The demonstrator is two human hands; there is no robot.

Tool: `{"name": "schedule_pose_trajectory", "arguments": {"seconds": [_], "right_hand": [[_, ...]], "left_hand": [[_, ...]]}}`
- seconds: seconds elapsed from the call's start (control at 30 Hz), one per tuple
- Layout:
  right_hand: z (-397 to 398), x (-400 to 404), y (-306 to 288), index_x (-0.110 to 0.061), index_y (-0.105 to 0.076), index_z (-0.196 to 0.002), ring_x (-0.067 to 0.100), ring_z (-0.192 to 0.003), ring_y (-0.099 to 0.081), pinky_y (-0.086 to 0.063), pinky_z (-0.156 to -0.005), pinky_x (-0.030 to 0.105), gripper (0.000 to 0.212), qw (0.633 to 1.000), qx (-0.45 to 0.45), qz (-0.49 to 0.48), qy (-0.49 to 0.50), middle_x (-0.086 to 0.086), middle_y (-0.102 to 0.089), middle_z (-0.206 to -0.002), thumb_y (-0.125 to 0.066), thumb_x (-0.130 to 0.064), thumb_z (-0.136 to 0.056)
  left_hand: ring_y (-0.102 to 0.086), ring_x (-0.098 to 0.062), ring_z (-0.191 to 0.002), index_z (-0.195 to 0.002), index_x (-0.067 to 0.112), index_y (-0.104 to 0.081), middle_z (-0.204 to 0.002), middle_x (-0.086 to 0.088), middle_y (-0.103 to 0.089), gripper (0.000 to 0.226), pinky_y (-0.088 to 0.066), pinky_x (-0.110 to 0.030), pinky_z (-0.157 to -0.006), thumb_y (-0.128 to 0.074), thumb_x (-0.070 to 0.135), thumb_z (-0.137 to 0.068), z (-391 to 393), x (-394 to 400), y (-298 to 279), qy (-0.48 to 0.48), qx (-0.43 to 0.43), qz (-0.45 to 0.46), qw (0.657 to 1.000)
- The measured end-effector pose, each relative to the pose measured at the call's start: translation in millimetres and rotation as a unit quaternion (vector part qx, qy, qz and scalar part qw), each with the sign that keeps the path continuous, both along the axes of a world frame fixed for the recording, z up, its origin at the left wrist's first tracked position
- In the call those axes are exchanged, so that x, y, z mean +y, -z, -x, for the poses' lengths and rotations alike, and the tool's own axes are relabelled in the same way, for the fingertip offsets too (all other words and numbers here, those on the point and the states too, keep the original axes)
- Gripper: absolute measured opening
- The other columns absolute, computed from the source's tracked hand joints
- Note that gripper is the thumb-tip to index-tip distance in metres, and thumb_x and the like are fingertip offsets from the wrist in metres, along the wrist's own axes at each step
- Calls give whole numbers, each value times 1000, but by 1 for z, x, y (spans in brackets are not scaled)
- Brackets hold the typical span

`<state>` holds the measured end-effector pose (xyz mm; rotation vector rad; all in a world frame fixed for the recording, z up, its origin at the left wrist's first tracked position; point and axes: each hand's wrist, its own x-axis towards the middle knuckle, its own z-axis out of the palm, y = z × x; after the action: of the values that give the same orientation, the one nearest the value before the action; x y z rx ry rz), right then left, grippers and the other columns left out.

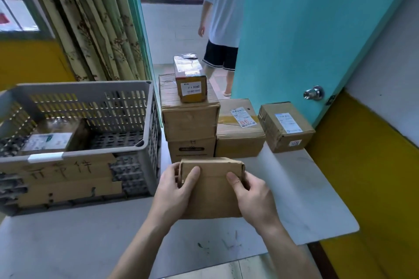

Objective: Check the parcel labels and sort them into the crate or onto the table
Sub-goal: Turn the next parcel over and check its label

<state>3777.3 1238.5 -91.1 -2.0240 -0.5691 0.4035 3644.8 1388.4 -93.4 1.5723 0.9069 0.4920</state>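
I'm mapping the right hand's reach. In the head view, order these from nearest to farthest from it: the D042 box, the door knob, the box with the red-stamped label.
From the right hand:
1. Red-stamped box, just beyond.
2. D042 box, stacked behind, leftward.
3. Door knob, far right.

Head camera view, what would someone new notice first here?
First, the plain brown parcel at centre, gripped by the left hand and right hand above the white table. Then the grey crate at left with one labelled box inside, and the stacked parcels behind, before the turquoise door.
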Motion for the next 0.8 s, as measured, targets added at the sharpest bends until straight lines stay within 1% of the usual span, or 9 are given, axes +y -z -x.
{"name": "schedule_pose_trajectory", "arguments": {"seconds": [0.1, 0.17, 0.23, 0.3, 0.4, 0.5, 0.6, 0.7, 0.8], "right_hand": [[7, 0, 1, -37, -71, -89, -9, -81, -66, -52, -63, 14, 18, 1000, -12, -22, -6, -32, -72, -82, -63, -50, -97], [9, 0, 0, -35, -72, -87, -6, -81, -67, -53, -63, 15, 22, 999, 8, -30, -8, -28, -73, -83, -62, -51, -98], [6, 1, -4, -24, -72, -79, 3, -74, -67, -52, -59, 21, 44, 999, 32, -16, 2, -13, -73, -75, -56, -61, -97], [2, 3, -10, -12, -62, -65, 12, -60, -61, -45, -54, 26, 65, 999, 32, 23, 28, -1, -64, -58, -50, -69, -95], [0, 3, -11, -12, -45, -52, 15, -50, -48, -34, -51, 27, 69, 998, 21, 40, 48, -3, -45, -44, -53, -66, -94], [3, -1, -3, -3, -58, -67, 20, -59, -53, -37, -56, 30, 58, 999, 40, 20, 25, 3, -51, -54, -60, -54, -95], [10, -1, 4, -16, -63, -71, 14, -66, -57, -43, -60, 31, 37, 997, 68, -15, 17, -7, -60, -60, -61, -47, -91], [11, 4, 6, -23, -70, -73, 9, -68, -63, -50, -61, 28, 38, 997, 63, -12, 34, -12, -70, -66, -59, -50, -98], [6, 5, 7, -16, -72, -75, 20, -73, -66, -54, -66, 36, 36, 998, 46, -1, 52, -4, -72, -68, -63, -43, -98]], "left_hand": [[-61, -4, -108, -117, 52, -60, -113, 11, -58, 41, -50, -25, -92, -57, 70, -80, 1, 0, -4, 13, 15, -49, 999], [-59, 0, -107, -122, 50, -61, -112, 12, -58, 47, -47, -23, -91, -56, 68, -79, 3, 0, -4, 8, 7, -65, 998], [-56, 11, -110, -135, 39, -62, -116, 13, -58, 61, -42, -12, -92, -57, 66, -80, 3, 0, -4, 16, 4, -76, 997], [-50, 22, -110, -139, 34, -60, -121, 16, -57, 66, -37, 1, -89, -58, 64, -81, 3, -3, -4, 31, 1, -82, 996], [-55, 9, -120, -141, 36, -53, -127, 20, -61, 68, -44, -9, -96, -58, 66, -81, 0, -6, -4, 39, 2, -35, 999], [-60, 8, -106, -128, 35, -52, -115, 23, -64, 56, -47, -18, -84, -56, 71, -85, -2, -4, -7, 14, 11, 36, 999], [-67, 1, -90, -127, 26, -51, -104, 11, -68, 35, -53, -24, -80, -66, 40, -99, -3, -1, -3, -15, 21, 21, 999], [-65, 12, -91, -130, 28, -47, -115, 14, -66, 36, -51, -8, -73, -66, 24, -100, -4, -3, 1, -8, 19, -3, 1000], [-66, 15, -95, -142, 27, -46, -123, 17, -66, 50, -51, -5, -73, -68, 15, -99, -2, -5, 5, 5, 6, -5, 1000]]}}
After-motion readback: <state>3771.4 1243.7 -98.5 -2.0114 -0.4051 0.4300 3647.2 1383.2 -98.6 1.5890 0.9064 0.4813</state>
